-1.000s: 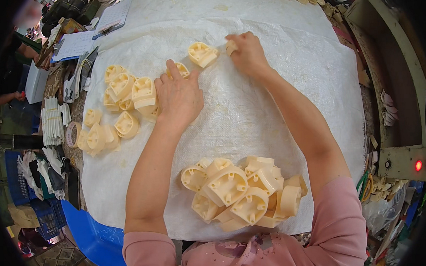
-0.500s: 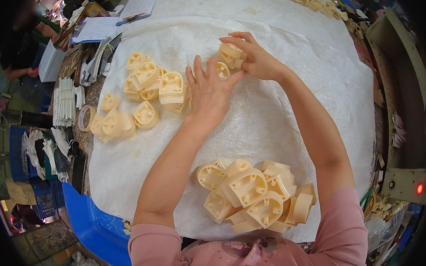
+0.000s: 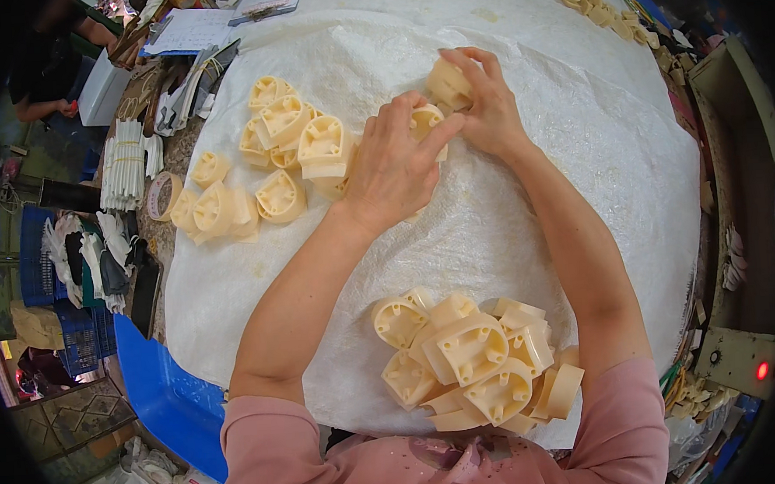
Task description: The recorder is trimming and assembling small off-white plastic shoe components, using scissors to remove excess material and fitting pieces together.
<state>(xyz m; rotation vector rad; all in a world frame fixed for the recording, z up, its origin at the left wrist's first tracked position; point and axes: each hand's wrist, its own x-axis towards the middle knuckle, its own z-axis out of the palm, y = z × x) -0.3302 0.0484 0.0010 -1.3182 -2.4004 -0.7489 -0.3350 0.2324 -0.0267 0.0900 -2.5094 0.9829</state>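
Observation:
In the head view my right hand [image 3: 493, 109] grips a cream plastic part [image 3: 449, 85] between thumb and fingers, a little above the white sheet. Close by on its left, my left hand [image 3: 391, 170] has its fingers curled round another cream plastic part [image 3: 426, 121]; that hand covers much of it. Left of my hands lies a loose group of hollow cream parts [image 3: 323, 149], rounded at one end, with small pegs inside. A heap of the same parts [image 3: 472, 347] sits nearer to me, between my forearms.
The white sheet [image 3: 259, 292] covers the table. Clipboards with papers [image 3: 192, 30], bundled white sticks [image 3: 123, 168] and a tape roll [image 3: 164, 196] line the left edge. Small cream pieces [image 3: 603, 13] lie far right. A blue tub [image 3: 163, 394] stands lower left; a person is at far left.
My left hand's spread fingers have curled in and closed round a part. My right hand keeps its hold on its part. The whole view has shifted slightly.

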